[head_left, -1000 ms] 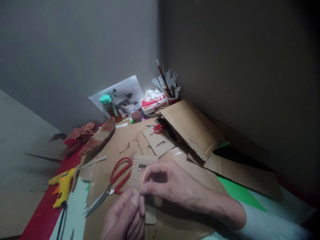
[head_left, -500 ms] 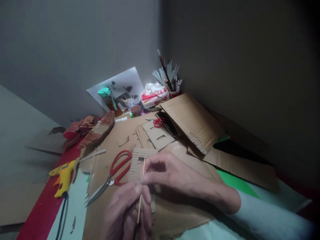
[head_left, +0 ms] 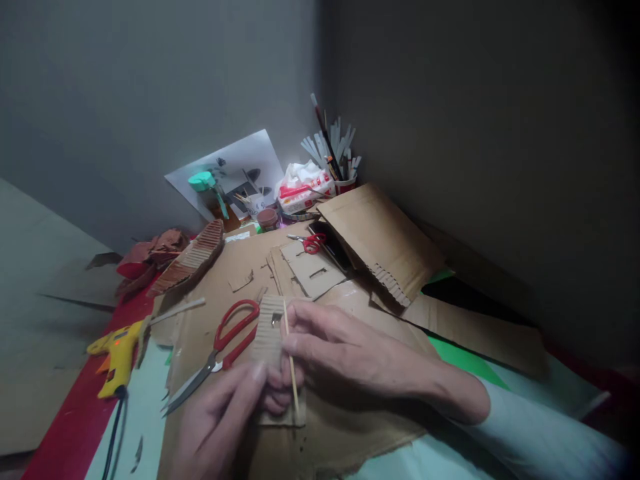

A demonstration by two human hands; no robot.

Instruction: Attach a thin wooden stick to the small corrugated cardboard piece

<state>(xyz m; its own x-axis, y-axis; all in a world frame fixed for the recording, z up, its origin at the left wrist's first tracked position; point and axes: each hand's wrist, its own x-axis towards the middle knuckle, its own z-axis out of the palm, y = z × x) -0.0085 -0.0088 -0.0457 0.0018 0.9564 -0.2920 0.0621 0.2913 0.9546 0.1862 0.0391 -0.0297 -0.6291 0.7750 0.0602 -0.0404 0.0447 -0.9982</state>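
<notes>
From the head camera I see my right hand pinching a thin, straight wooden skewer against a ribbed corrugated cardboard strip. My left hand has its grip closed on the strip's lower edge, low and central over flat brown cardboard sheets covering the surface. Red-handled scissors lie just left.

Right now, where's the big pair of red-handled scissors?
In the head view the large red-handled scissors lie on the cardboard sheet, lower left of centre, just left of the corrugated strip the hands hold and right of the yellow glue gun.
</notes>
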